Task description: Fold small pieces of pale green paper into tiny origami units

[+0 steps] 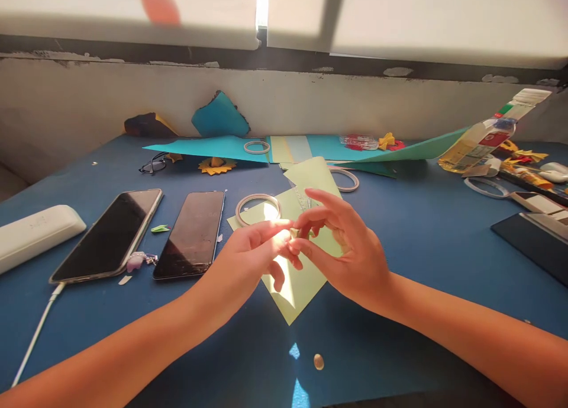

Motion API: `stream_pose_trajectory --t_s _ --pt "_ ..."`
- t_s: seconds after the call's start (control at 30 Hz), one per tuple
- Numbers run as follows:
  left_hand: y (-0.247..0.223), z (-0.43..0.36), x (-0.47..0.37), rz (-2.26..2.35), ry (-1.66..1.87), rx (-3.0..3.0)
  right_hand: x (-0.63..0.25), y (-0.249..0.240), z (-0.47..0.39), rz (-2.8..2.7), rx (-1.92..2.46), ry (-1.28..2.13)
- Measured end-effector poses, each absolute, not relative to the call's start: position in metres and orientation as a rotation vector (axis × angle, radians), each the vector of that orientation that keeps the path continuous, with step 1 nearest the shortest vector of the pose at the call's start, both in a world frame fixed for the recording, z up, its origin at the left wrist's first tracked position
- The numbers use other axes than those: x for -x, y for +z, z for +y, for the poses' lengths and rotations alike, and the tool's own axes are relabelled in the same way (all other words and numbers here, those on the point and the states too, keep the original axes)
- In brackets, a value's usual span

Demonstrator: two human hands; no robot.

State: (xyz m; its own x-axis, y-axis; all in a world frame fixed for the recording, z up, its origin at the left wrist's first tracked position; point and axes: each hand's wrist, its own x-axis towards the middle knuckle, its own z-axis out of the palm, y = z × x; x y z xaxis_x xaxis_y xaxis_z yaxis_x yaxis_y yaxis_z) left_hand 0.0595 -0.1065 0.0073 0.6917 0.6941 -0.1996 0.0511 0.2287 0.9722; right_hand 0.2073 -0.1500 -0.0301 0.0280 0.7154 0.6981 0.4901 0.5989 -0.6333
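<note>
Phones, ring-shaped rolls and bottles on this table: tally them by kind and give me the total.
Phones: 2
Ring-shaped rolls: 4
Bottle: 1
Total: 7

Left hand (pixel 266 248) and right hand (pixel 346 242) pinch small folded paper piece (pixel 294 233) between fingertips, above pale green paper (pixel 306 278) on blue table (pixel 426 236); phones (pixel 190 236) at left.
</note>
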Motion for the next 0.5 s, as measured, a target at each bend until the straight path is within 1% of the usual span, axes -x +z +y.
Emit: stream_pose_trajectory --t_s 0.23,0.5 --pt "0.004 -0.096 -0.054 0.810 0.430 -1.296 -0.207 -0.023 -0.157 -1.677 0.962 0.349" --pt "0.008 -0.090 -0.054 0.877 0.298 -1.380 -0.209 -0.022 -0.158 -1.757 1.126 0.104"
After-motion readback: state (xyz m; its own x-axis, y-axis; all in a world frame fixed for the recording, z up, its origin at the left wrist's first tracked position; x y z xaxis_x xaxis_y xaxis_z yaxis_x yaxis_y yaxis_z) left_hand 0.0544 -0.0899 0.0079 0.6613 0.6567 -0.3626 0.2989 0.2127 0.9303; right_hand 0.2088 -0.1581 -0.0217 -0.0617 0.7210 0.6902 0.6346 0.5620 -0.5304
